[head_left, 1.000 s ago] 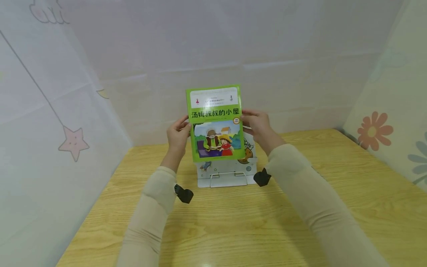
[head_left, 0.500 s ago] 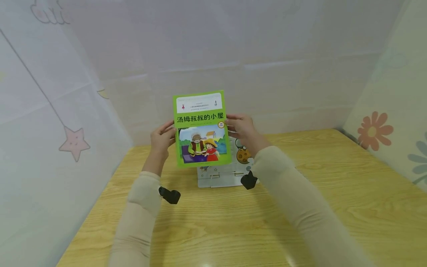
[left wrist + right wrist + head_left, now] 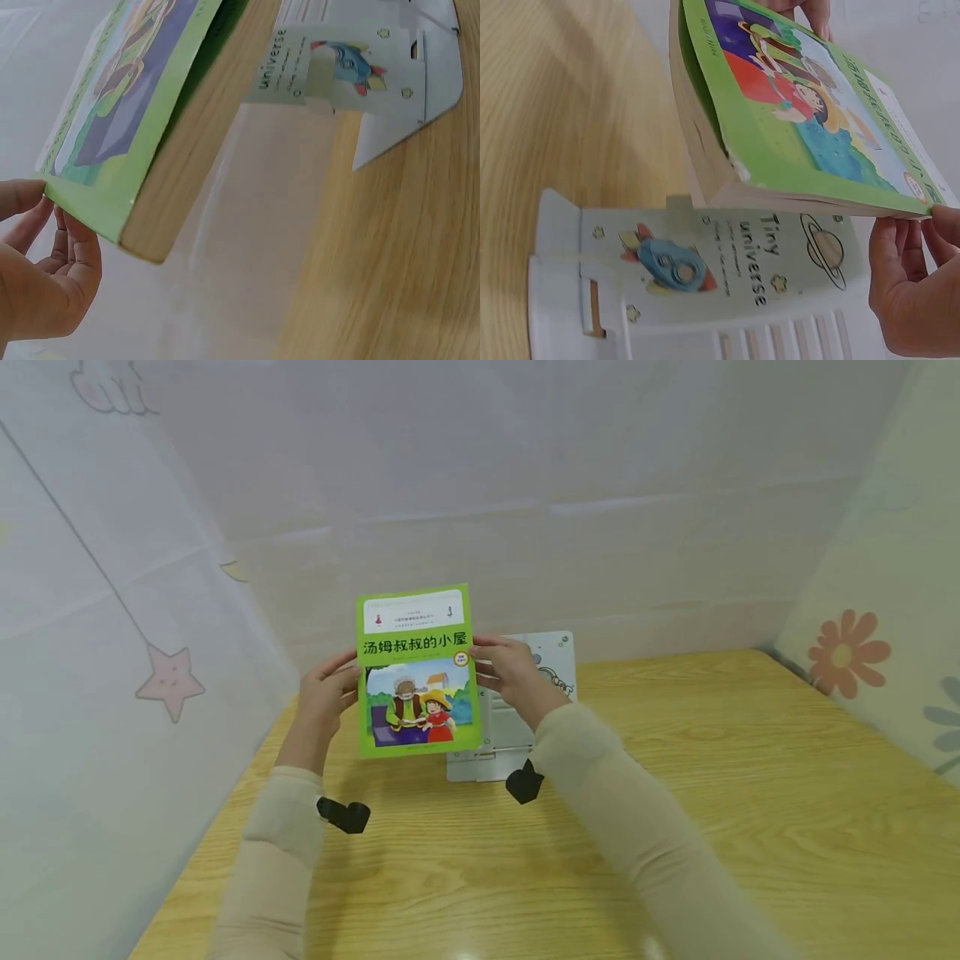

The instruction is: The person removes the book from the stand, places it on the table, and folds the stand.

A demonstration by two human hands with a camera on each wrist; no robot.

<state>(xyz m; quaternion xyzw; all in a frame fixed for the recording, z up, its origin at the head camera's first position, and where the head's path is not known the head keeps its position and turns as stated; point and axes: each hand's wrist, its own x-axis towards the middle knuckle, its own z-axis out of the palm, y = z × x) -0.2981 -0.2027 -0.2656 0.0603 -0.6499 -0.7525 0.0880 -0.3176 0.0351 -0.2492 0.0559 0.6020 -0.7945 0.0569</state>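
A thick green picture book point(image 3: 418, 670) is held upright above the table, its illustrated cover facing the head camera. My left hand point(image 3: 324, 695) grips its left edge, thumb at the front cover and fingers behind. On the opposite edge my right hand point(image 3: 513, 674) pinches the book the same way, as the right wrist view shows with the hand point(image 3: 922, 292). Behind and partly hidden by the book stands a white book stand point(image 3: 551, 652) with space drawings. A blue rocket and the words "Tiny universe" show on the stand point(image 3: 675, 262) in the right wrist view.
The wooden table point(image 3: 450, 860) stretches out under both arms. A pale cloth wall point(image 3: 585, 552) rises behind it, with a pink star point(image 3: 171, 681) on the left side and an orange flower point(image 3: 847, 653) on the right. Each sleeve carries a small black wrist camera point(image 3: 345, 815).
Both hands have carried the book leftward and slightly down, away from in front of the stand. More of the stand's right side now shows. The stand has stayed in place.
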